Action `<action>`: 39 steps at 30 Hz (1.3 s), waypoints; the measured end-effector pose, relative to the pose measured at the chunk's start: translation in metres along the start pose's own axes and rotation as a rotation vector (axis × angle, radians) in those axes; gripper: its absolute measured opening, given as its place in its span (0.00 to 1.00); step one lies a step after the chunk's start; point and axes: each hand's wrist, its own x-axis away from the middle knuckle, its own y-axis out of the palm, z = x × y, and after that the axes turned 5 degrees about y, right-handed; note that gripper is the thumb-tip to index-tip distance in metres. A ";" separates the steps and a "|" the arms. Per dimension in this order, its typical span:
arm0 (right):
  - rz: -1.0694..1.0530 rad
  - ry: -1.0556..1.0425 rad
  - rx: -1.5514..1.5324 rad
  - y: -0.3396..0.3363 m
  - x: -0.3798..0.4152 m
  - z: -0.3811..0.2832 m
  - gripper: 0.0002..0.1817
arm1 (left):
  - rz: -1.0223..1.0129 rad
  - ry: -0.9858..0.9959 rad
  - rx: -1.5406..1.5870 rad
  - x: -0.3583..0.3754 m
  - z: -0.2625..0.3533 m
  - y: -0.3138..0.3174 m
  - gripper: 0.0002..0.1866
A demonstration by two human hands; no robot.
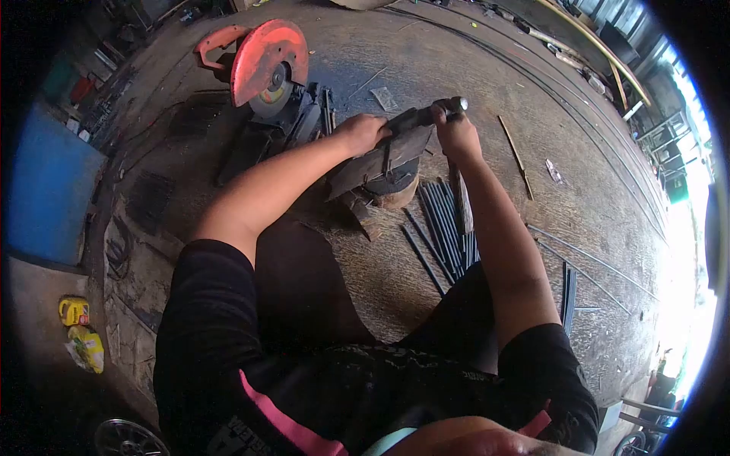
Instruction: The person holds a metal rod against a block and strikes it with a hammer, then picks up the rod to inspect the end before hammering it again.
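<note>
My right hand point(456, 138) is wrapped round a hammer point(455, 105) close to its shiny head, and the handle runs back under my forearm. My left hand point(365, 134) is closed at the near edge of a dark metal plate point(363, 170), fingers partly hidden. This plate lies tilted over a round wooden block point(397, 197) with dark metal on top. The hammer head overlaps the plate's far end in this view. Several thin dark rods point(443, 228) lie on the floor just to the right of the block.
A red cut-off saw point(268, 62) stands ahead on the left. Longer rods point(585, 273) and a thin stick point(515, 156) lie on the right. A blue panel point(53, 190) and a yellow container point(74, 311) are at the far left. Clear plastic point(385, 99) lies beyond the block.
</note>
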 end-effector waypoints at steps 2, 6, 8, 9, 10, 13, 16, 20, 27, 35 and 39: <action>0.021 -0.008 0.000 -0.001 0.002 -0.001 0.32 | 0.001 0.008 -0.005 0.000 0.002 0.002 0.14; -0.016 0.016 -0.046 -0.001 0.000 0.000 0.32 | -0.024 0.000 -0.002 0.002 0.010 -0.004 0.18; -0.026 0.026 -0.038 -0.001 -0.001 0.000 0.32 | -0.084 -0.008 -0.061 0.002 0.014 -0.009 0.20; -0.024 0.035 -0.027 0.000 -0.003 0.001 0.32 | -0.145 -0.014 -0.119 0.003 0.013 -0.009 0.24; -0.023 0.044 -0.015 0.001 -0.004 0.002 0.33 | -0.144 -0.015 -0.119 0.003 0.009 -0.007 0.24; -0.045 0.048 -0.019 0.003 -0.006 0.004 0.33 | -0.122 0.078 -0.298 0.003 0.004 -0.006 0.31; -0.046 0.071 -0.002 0.004 -0.006 0.002 0.33 | -0.286 -0.027 -0.248 0.001 0.009 -0.015 0.34; -0.019 0.027 -0.017 0.002 -0.001 0.001 0.33 | -0.374 -0.082 -0.069 0.000 0.012 -0.022 0.33; 0.023 -0.014 0.011 0.005 -0.001 0.003 0.34 | -0.343 -0.046 0.026 0.003 0.006 -0.020 0.30; 0.059 -0.066 0.048 0.011 -0.002 0.005 0.35 | -0.352 -0.107 0.020 0.005 0.013 -0.024 0.29; 0.057 -0.052 0.057 0.011 -0.001 0.003 0.35 | -0.345 -0.121 0.020 0.005 0.013 -0.023 0.29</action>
